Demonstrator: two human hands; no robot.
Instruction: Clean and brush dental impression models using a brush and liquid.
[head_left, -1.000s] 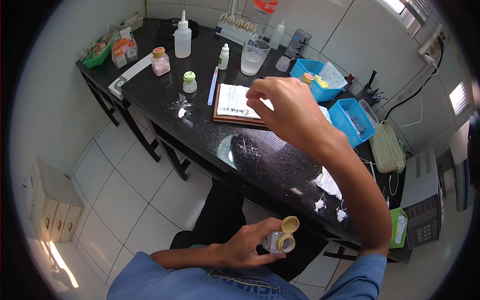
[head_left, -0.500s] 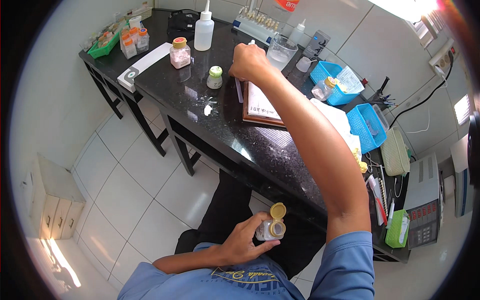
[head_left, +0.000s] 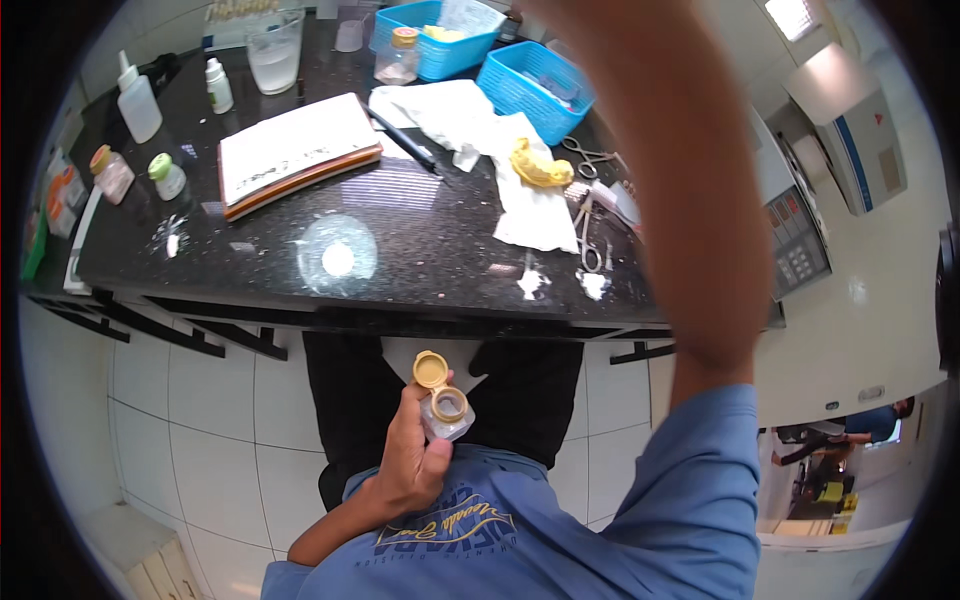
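Note:
My left hand (head_left: 415,465) is closed around a small clear jar (head_left: 449,425) in front of my shirt, below the bench's near edge. The jar's yellow flip lid (head_left: 431,369) stands open, and pale material shows inside. My right arm (head_left: 700,220) reaches far up past the top edge, so that hand is out of the picture. On the bench lie a white pad on a brown base (head_left: 295,150) and a dark pen-like tool (head_left: 400,140). A small white dropper bottle (head_left: 219,87) stands behind the pad.
Left of the pad stand a green-capped jar (head_left: 167,178), a jar of pink powder (head_left: 112,176) and a squeeze bottle (head_left: 139,103). Farther back are a water cup (head_left: 274,55) and a blue basket (head_left: 535,92). Scissors-like tools (head_left: 588,235) lie beside white cloth (head_left: 535,205).
The view has swung to the right. My right hand, earlier over the bench by the small dropper bottle, has left the picture with the arm raised. My left hand still holds the open jar.

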